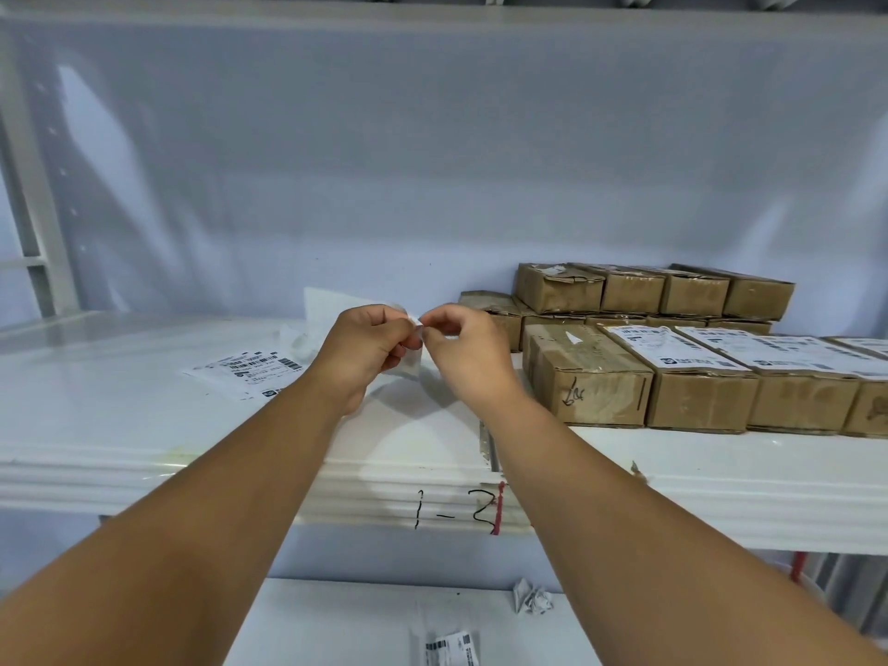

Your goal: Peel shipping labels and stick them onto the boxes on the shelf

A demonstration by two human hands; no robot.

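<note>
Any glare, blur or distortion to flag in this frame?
Head view: wide-angle bowing curves the shelf edge; glare streaks the back panel; the left hand and right hand throw a soft shadow; the label they pinch is washed out; print on the box labels is unreadably soft.

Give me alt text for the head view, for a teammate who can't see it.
The left hand and right hand pinch a small white label between them above the white shelf, apparently peeling it. Brown cardboard boxes sit to the right, several front ones already labelled; a loose printed label lies at left.
</note>
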